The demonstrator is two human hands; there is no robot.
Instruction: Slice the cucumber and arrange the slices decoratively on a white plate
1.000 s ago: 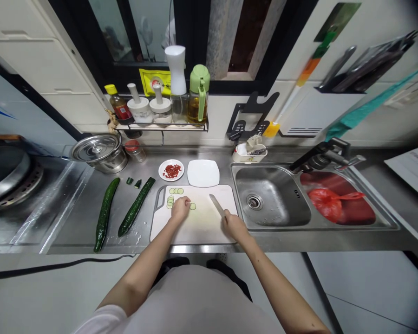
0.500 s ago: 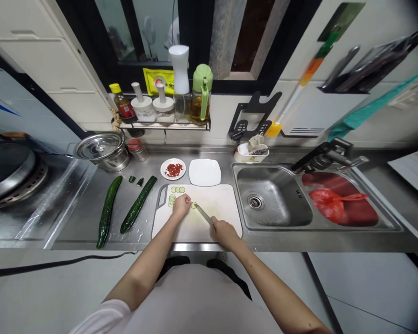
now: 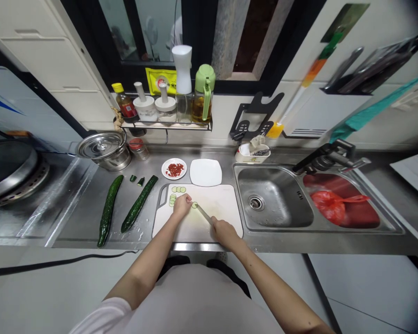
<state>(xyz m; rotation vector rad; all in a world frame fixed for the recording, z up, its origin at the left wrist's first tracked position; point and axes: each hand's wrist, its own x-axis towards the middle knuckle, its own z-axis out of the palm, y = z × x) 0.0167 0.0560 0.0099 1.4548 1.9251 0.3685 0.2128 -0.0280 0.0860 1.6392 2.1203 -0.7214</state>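
A white cutting board (image 3: 219,204) lies on the steel counter in front of me. My left hand (image 3: 181,205) is curled over a piece of cucumber on the board, fingers bent, with most of the piece hidden. My right hand (image 3: 223,230) grips the handle of a knife (image 3: 202,213), whose blade points up-left and meets the cucumber beside the left fingers. Several cucumber slices (image 3: 174,195) lie at the board's upper left. Two whole cucumbers (image 3: 107,210) (image 3: 139,203) rest on the counter to the left.
A small plate of red chilli pieces (image 3: 174,169) and a white square plate (image 3: 205,172) sit behind the board. A lidded steel pot (image 3: 103,149) stands at the left, a sink (image 3: 273,204) at the right, with a red bag (image 3: 329,205) in the far basin.
One second ago the knife was lifted to the right of the board; my right hand has brought it left so the blade rests at the cucumber. My left hand stayed put.
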